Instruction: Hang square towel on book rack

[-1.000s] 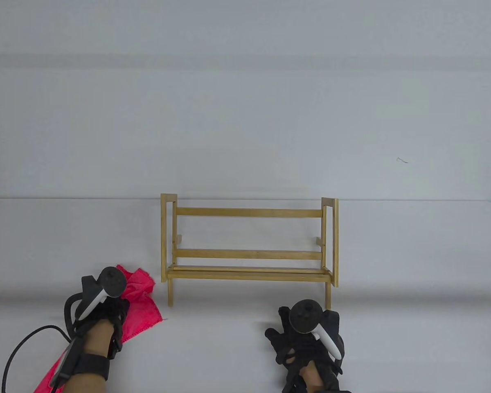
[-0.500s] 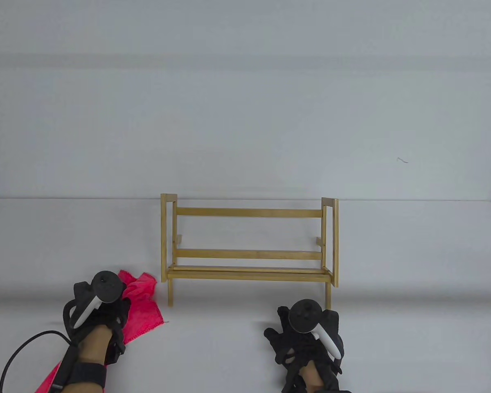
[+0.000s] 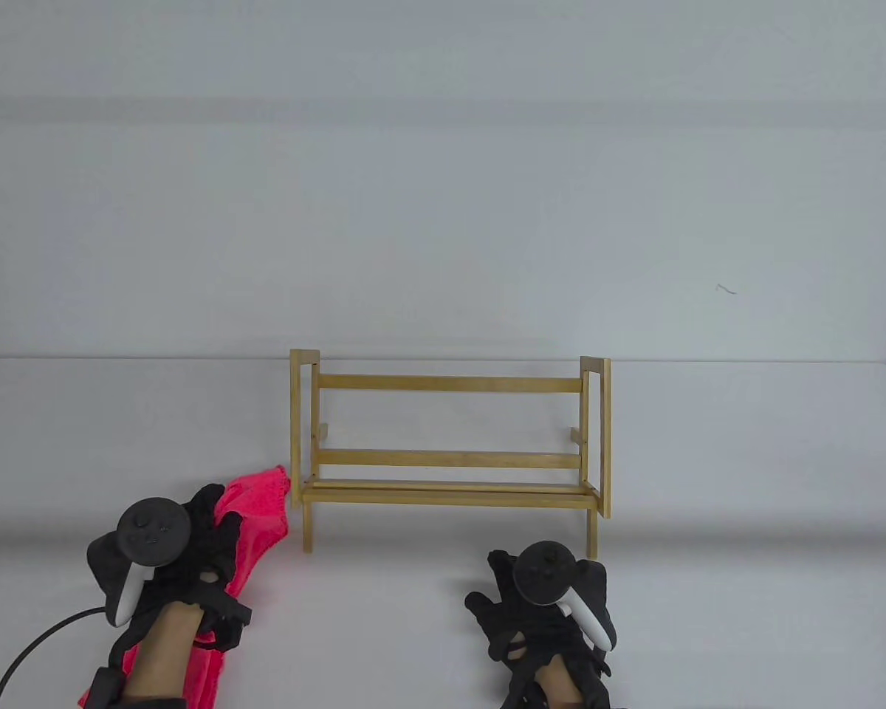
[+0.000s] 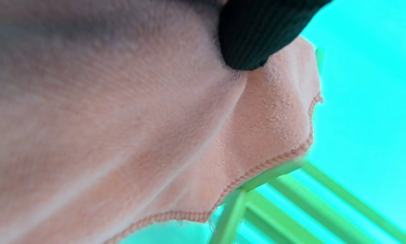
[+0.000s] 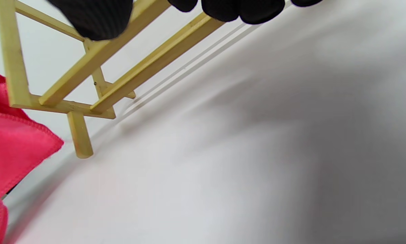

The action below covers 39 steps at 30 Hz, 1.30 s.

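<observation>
Your left hand (image 3: 192, 561) grips the towel (image 3: 255, 517) near one edge, fingers closed into the cloth. In the left wrist view a gloved fingertip (image 4: 257, 37) presses into the fabric just behind a hemmed corner. The towel is lifted at that end, its top corner at about 1 o'clock from the hand and just beside the rack's (image 3: 450, 443) left post, while the rest trails down toward 6 o'clock along your forearm. Whether the tail touches the table (image 3: 746, 480) I cannot tell, since the arm hides it.

Your right hand (image 3: 543, 605) rests on the table at 5 o'clock from the rack's centre, fingers spread loosely and holding nothing.

To hang it well, I'd judge you need height first: lift the left hand until the trailing cloth can clear the top rail (image 3: 450, 383), which sits at 12 o'clock on the rack, behind the lower rails. Bring the right hand across toward 9 o'clock and pinch a second corner, so the towel opens flat between both hands instead of bunching. Carry it over the top rail from the front, lower with about half on each side, and let go only when it hangs evenly. Watch that left post: the corner is close enough to snag and nudge the light frame.
</observation>
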{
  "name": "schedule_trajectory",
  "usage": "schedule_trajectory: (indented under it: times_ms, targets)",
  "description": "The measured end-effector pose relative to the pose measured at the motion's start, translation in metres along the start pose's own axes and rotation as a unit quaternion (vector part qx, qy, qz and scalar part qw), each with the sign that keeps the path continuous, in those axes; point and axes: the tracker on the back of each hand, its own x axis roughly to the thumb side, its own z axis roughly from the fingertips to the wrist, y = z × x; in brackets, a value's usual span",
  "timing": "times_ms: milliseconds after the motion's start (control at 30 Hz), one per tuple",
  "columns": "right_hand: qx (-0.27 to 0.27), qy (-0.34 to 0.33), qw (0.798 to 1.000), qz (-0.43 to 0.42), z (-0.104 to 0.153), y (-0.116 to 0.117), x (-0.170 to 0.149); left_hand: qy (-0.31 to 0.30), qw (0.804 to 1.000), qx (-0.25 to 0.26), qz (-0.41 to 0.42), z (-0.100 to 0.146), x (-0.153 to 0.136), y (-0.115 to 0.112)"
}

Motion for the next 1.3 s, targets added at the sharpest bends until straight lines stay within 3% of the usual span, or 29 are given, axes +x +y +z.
schedule_trajectory:
  times_ms: [233, 433, 767, 967, 1100, 1300]
  targets:
    - [-0.026, -0.044, 0.999, -0.019, 0.01, -0.006, 0.018, -0.045, 0.996, 0.05, 0.058, 0.018, 0.035, 0.011]
    - [-0.05, -0.101, 0.992, -0.06, 0.025, -0.009, 0.043, -0.099, 0.984, 0.072, 0.13, 0.034, 0.07, 0.004]
    - [-0.026, -0.174, 0.969, -0.174, 0.042, -0.003, 0.072, -0.18, 0.965, 0.027, 0.19, 0.063, 0.124, -0.042]
    - [0.014, -0.166, 0.949, -0.267, 0.038, 0.004, 0.068, -0.224, 0.958, 0.008, 0.181, 0.083, 0.137, -0.062]
    - [0.037, -0.166, 0.926, -0.337, 0.035, 0.006, 0.063, -0.262, 0.952, -0.002, 0.16, 0.094, 0.143, -0.071]
    - [0.038, -0.171, 0.899, -0.402, 0.034, 0.003, 0.056, -0.303, 0.944, -0.029, 0.129, 0.106, 0.149, -0.079]
